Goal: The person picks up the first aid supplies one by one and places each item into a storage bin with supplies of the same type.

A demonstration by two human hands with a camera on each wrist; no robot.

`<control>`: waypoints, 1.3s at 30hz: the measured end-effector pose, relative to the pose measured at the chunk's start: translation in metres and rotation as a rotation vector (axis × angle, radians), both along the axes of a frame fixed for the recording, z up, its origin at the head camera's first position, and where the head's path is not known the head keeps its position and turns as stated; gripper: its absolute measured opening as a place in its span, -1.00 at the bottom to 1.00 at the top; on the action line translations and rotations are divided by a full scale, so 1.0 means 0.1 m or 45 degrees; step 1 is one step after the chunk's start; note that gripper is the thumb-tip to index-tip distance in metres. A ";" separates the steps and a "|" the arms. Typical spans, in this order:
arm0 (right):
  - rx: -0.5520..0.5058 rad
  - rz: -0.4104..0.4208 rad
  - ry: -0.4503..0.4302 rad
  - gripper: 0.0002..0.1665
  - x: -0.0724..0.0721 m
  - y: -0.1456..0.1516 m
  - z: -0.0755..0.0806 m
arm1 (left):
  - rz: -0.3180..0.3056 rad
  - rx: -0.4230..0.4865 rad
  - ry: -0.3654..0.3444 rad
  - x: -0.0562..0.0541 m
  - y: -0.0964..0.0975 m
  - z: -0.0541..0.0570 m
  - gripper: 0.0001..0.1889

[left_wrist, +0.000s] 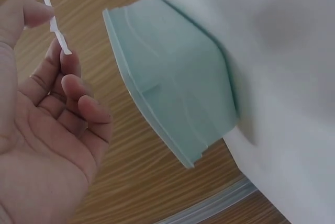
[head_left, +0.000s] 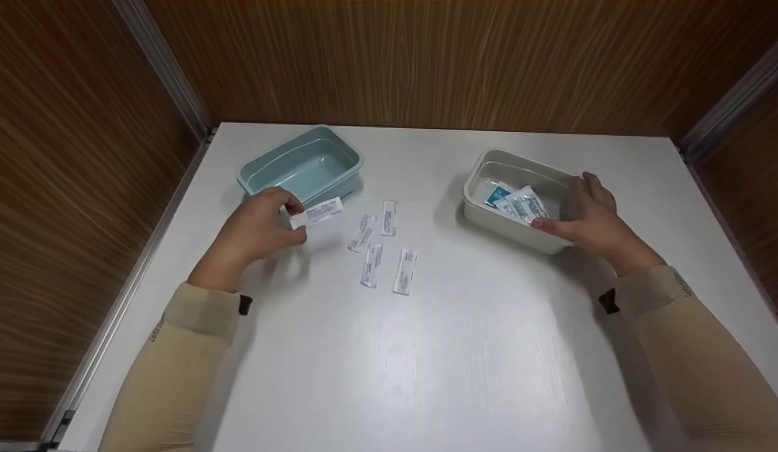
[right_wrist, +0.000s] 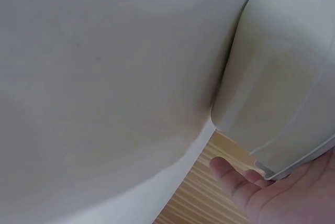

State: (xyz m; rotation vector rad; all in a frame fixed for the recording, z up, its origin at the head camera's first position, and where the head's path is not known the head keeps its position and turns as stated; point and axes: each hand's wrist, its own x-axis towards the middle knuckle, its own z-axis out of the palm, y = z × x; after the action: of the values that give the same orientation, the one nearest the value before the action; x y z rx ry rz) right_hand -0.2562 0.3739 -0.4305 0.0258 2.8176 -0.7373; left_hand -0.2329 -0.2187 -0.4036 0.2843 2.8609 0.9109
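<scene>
My left hand (head_left: 260, 226) pinches a narrow white printed sachet (head_left: 323, 211) between thumb and fingers, just in front of the pale blue-green bin (head_left: 338, 188). In the left wrist view the sachet (left_wrist: 58, 38) shows edge-on, the other fingers loosely bent. My right hand (head_left: 596, 216) lies over the right end of the beige bin (head_left: 508, 229), thumb across the near rim beside white and teal packets (head_left: 524, 204). The right wrist view shows outer fingers (right_wrist: 230, 179) stretched outside the bin's wall; the other fingertips are partly hidden.
Several similar white sachets (head_left: 372, 265) lie flat between the two bins on the white table (head_left: 389, 364). Wood-grain panels (head_left: 420, 63) stand behind the table and along its left and right sides.
</scene>
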 end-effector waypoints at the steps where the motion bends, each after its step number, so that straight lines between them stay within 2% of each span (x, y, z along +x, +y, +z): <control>1: 0.000 0.000 -0.003 0.79 0.01 0.00 -0.01 | 0.020 0.002 0.000 -0.02 -0.01 0.01 -0.60; 12: -0.034 -0.027 0.001 0.82 0.05 0.01 -0.05 | 0.247 -0.007 0.030 -0.36 -0.16 0.01 -0.53; 17: -0.047 -0.021 -0.004 0.81 0.05 -0.01 -0.05 | 0.328 -0.005 0.010 -0.46 -0.23 -0.03 -0.50; 21: -0.039 -0.015 0.000 0.78 0.04 -0.03 -0.04 | 0.362 -0.006 0.012 -0.52 -0.28 -0.06 -0.49; 30: -0.050 -0.038 -0.017 0.81 0.02 -0.05 0.00 | 0.370 0.021 0.086 -0.53 -0.33 -0.10 -0.42; 39: -0.053 -0.055 -0.030 0.82 0.02 -0.01 0.01 | 0.340 0.052 0.217 -0.44 -0.13 -0.04 -0.45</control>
State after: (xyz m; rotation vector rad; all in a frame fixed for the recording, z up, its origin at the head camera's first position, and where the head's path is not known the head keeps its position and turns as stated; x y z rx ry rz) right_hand -0.2538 0.3730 -0.4290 0.0876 2.7862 -0.7999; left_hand -0.2767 -0.2320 -0.4075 -0.0204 3.0932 1.0362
